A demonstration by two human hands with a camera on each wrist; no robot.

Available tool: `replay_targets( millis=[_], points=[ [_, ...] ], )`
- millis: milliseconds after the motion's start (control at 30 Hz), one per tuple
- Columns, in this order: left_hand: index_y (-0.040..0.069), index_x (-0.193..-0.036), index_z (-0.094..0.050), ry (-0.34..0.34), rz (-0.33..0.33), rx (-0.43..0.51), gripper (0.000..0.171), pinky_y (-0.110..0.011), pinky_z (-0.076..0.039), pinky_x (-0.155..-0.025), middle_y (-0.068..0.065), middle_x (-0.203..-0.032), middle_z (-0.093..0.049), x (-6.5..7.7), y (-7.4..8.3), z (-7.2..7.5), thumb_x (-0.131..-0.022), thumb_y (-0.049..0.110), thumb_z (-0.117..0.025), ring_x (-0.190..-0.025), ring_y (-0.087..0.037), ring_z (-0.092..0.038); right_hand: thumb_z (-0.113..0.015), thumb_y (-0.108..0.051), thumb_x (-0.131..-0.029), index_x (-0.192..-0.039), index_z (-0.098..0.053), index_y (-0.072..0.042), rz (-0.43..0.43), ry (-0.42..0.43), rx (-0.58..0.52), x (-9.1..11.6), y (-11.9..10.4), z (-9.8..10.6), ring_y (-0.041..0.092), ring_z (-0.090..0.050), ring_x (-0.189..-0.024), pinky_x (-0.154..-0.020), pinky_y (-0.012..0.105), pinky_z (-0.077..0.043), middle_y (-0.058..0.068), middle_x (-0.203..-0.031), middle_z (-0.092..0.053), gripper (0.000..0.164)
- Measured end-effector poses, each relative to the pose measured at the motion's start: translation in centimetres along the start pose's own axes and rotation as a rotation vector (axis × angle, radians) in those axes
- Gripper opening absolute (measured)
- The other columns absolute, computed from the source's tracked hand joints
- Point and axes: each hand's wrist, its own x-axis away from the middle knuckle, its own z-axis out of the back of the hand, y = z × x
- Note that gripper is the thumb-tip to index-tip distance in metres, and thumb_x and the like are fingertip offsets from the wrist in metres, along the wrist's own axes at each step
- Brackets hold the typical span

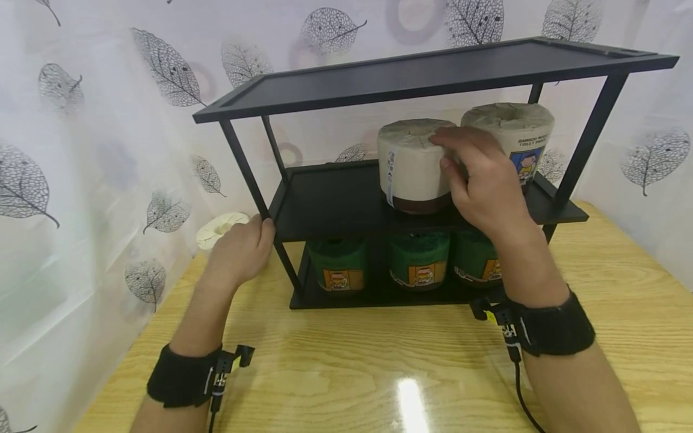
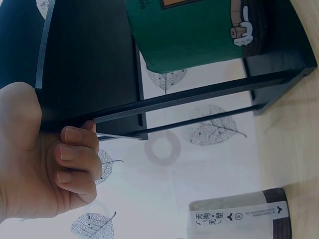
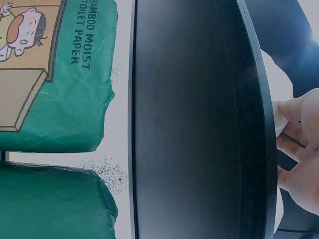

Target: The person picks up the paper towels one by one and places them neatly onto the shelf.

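My left hand (image 1: 240, 249) grips the black rack (image 1: 330, 201) at its left post and middle-shelf corner; in the left wrist view its fingers (image 2: 75, 162) curl at the shelf's edge. On that shelf, my right hand (image 1: 484, 180) touches the right side of a pale wrapped toilet paper roll (image 1: 408, 174) with a brown lower band. The fingers reach toward the gap beside a second pale roll (image 1: 522, 123), which carries a cartoon label. From the right wrist camera, the shelf hides part of both pale rolls and the fingertips (image 3: 283, 108) show past its edge.
Below stand several green-wrapped toilet paper rolls (image 1: 419, 261) on the bottom shelf. Another pale roll (image 1: 222, 227) stands on the wooden table (image 1: 346, 361), left of the rack. A leaf-patterned curtain (image 1: 162, 138) hangs close behind.
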Motion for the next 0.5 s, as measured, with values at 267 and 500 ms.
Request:
replay_targets(
  millis=[267,500],
  points=[
    [-0.002,-0.103,-0.056,-0.009,0.000,0.002,0.058,-0.060,-0.049,-0.080,-0.028,-0.095,-0.064,0.06,0.18,0.16,-0.106,0.038,-0.014,-0.095,-0.048,-0.065,-0.057,-0.005,-0.099,-0.125,-0.067,-0.003,0.015,0.017,0.008,-0.03,-0.14,0.00,0.035,-0.053,-0.129,-0.115,0.043,-0.036,0.015,-0.129,-0.065,0.028],
    [-0.003,-0.106,-0.056,-0.011,0.006,0.002,0.060,-0.060,-0.049,-0.083,-0.029,-0.098,-0.064,-0.05,0.18,0.11,-0.106,0.039,-0.013,-0.098,-0.049,-0.065,-0.059,-0.005,-0.098,-0.123,-0.068,-0.004,0.023,0.049,0.001,-0.02,-0.36,-0.17,0.033,-0.055,-0.127,-0.116,0.040,-0.035,0.014,-0.126,-0.067,0.027]
  ],
)
